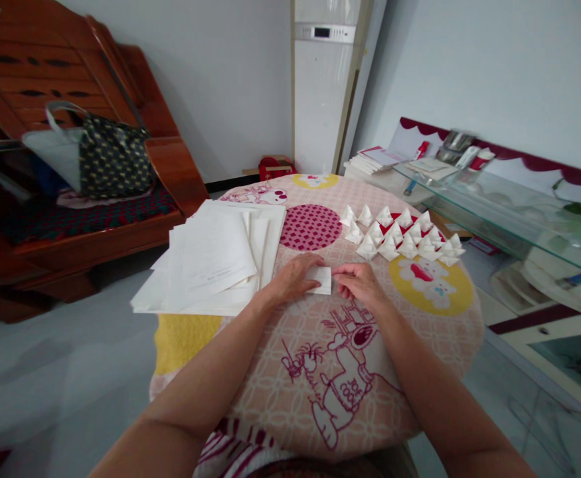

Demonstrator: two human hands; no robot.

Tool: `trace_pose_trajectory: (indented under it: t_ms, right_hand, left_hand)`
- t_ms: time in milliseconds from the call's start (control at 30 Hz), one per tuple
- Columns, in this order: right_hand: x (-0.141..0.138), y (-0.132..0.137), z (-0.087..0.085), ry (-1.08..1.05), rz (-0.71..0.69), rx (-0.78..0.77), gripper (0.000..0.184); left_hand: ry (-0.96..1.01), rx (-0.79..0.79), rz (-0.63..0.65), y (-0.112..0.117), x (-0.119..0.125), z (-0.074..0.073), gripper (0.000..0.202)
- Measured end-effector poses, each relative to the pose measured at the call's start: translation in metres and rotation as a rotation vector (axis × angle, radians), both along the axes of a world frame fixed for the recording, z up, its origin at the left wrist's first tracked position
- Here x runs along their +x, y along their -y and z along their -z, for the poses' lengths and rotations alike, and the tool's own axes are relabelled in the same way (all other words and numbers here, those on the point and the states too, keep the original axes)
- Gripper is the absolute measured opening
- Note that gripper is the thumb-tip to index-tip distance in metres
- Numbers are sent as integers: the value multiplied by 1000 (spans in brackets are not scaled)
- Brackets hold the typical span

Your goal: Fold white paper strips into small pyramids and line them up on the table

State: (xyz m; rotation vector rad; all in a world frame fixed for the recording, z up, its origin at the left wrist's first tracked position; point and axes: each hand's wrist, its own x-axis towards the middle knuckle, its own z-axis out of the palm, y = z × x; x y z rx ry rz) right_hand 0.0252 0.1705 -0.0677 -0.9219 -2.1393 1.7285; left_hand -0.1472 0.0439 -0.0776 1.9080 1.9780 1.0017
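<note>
A small folded white paper lies on the round table's patterned cloth. My left hand rests on the paper's left part, fingers curled down over it. My right hand pinches the paper's right edge with its fingertips. Beyond the hands, several finished white folded paper pieces stand in rows on the cloth. A loose stack of white paper sheets lies to the left of my left hand.
A wooden bench with a dark patterned bag stands at the left. A tall white air conditioner is behind the table. A glass counter with books and small items runs along the right.
</note>
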Motion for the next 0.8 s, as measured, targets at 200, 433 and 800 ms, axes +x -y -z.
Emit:
trace_pose_trajectory:
  t_ms: [200, 433, 800]
  right_hand:
    - [-2, -1, -3, 50, 118, 105, 32]
    - [-1, -8, 2, -29, 225, 84, 30]
    - [12, -19, -1, 31, 139, 21, 14]
  left_hand:
    - [140, 127, 24, 6, 8, -18, 14]
    - [248, 205, 108, 10, 14, -27, 8]
    - [18, -55, 378, 13, 6, -29, 24]
